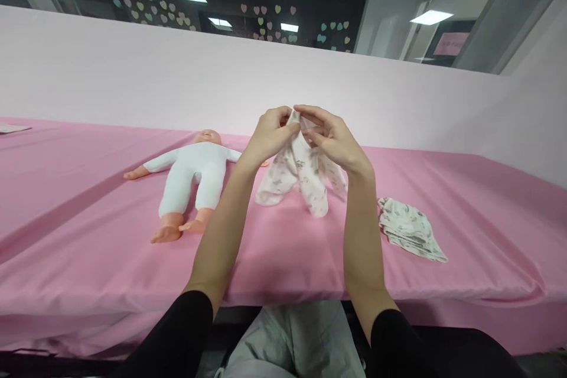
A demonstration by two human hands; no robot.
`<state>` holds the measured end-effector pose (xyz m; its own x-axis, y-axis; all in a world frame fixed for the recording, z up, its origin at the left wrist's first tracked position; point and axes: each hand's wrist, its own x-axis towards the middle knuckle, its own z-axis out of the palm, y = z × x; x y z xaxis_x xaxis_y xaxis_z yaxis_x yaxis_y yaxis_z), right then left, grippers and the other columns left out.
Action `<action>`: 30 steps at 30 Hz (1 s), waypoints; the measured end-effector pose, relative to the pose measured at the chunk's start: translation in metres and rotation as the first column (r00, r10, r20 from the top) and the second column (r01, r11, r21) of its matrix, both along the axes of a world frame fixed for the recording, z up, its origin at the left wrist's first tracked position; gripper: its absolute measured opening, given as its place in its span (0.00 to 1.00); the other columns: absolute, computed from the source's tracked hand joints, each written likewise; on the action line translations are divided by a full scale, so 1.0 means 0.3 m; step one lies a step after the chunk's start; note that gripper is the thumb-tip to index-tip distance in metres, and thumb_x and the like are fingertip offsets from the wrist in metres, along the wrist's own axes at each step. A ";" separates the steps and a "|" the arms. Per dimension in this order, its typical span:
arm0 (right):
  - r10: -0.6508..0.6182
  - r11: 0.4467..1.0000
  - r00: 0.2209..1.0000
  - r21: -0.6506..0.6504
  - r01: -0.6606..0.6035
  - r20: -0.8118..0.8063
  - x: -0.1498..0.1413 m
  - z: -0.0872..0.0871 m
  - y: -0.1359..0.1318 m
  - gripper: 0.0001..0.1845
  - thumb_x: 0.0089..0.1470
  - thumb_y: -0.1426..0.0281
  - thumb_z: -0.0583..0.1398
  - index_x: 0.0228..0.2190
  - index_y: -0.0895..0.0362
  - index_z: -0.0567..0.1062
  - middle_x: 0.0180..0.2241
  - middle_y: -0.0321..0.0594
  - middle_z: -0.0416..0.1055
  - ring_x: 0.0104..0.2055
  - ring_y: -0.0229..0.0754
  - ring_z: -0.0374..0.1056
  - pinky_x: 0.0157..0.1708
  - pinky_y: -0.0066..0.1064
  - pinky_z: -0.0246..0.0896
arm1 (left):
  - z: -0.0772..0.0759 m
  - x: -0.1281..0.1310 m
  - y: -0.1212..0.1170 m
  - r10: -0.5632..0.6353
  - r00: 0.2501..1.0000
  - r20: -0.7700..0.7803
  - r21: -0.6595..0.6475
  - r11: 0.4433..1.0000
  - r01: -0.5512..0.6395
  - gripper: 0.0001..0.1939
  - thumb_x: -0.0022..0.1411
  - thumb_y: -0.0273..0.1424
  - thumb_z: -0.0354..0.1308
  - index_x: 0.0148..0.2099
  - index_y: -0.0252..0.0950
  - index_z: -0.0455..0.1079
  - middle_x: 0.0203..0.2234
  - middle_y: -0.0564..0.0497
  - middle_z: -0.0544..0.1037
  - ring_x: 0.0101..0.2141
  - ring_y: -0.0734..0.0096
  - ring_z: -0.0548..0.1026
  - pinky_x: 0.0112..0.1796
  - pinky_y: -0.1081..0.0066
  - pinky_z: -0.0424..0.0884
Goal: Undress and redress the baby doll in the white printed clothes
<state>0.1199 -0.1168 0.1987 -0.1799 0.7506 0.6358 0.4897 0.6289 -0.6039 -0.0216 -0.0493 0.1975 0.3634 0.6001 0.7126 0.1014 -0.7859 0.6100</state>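
Both hands hold up a small white baby garment (305, 174) with a faint print, its lower ends hanging down to the pink cloth. My left hand (275, 132) pinches its top edge between thumb and fingers. Close beside it, my right hand (330, 134) has its fingers curled round the other side of the opening; the exact grip of its fingertips is partly hidden. On the left lies a baby doll (195, 174) on its back, with a white cloth body and bare hands and feet. One of its hands shows just behind my left wrist.
A folded stack of printed cloth (410, 227) lies to the right of my right forearm. Pink cloth (287, 266) covers the table, with wrinkles on both sides. Behind it stands a white wall (177, 82) below a dark window with heart stickers. A pale item (13, 128) sits at the far left.
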 end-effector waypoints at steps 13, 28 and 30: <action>-0.541 0.838 0.756 0.161 0.521 0.370 0.029 -0.046 0.052 0.26 0.47 0.71 0.59 0.50 0.52 0.67 0.40 0.40 0.72 0.41 0.48 0.67 0.40 0.40 0.61 | -0.007 0.028 -0.009 0.082 0.997 0.005 0.043 0.996 -0.082 0.01 0.50 0.26 0.52 0.28 0.36 0.62 0.23 0.53 0.66 0.29 0.70 0.66 0.29 0.71 0.62; -0.853 0.522 0.511 0.172 0.835 0.106 0.165 -0.049 0.095 0.11 0.46 0.75 0.55 0.31 0.58 0.76 0.33 0.44 0.72 0.37 0.47 0.65 0.39 0.39 0.60 | -0.014 -0.100 0.097 0.272 0.957 0.104 0.191 0.938 -0.288 0.07 0.44 0.25 0.58 0.30 0.41 0.70 0.30 0.47 0.72 0.37 0.60 0.69 0.39 0.62 0.66; -0.841 0.541 0.533 0.163 0.825 0.091 0.192 -0.054 0.098 0.13 0.45 0.77 0.54 0.32 0.59 0.76 0.32 0.43 0.72 0.36 0.45 0.66 0.41 0.39 0.60 | -0.010 -0.114 0.098 0.268 0.958 0.102 0.160 0.946 -0.282 0.07 0.45 0.26 0.58 0.30 0.41 0.70 0.27 0.49 0.73 0.34 0.62 0.70 0.37 0.63 0.67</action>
<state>0.1773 -0.0874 0.1825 0.4049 0.5502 0.7303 0.8926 -0.0646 -0.4462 -0.0559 -0.0198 0.1945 0.1410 0.5352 0.8329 0.2858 -0.8275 0.4833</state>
